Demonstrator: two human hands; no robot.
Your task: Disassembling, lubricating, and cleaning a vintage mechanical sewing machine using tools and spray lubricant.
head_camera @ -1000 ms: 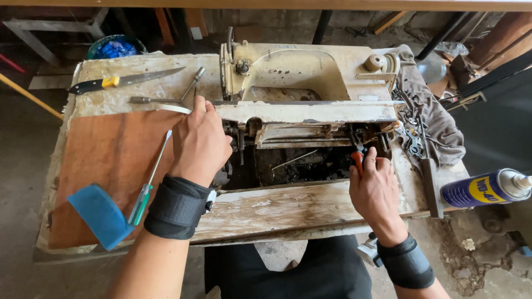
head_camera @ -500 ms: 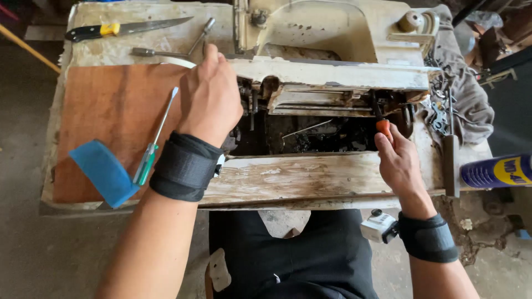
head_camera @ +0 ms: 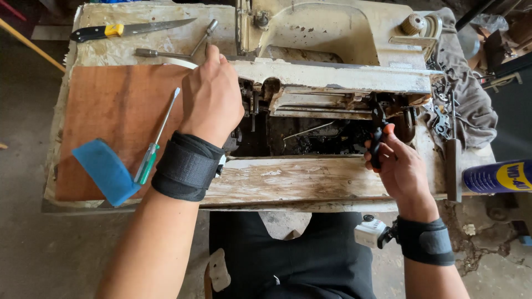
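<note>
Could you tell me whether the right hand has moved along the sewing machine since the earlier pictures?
No. The right hand grips a dark-handled tool at the right end of the opening under the tilted sewing machine, as before; only the camera shifted.

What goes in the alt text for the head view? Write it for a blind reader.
A person's left hand steadies a tilted-back, cream-coloured old sewing machine while the right hand grips a black-and-orange tool handle in its greasy underside. A green-handled screwdriver lies on the worn wooden table.
</note>
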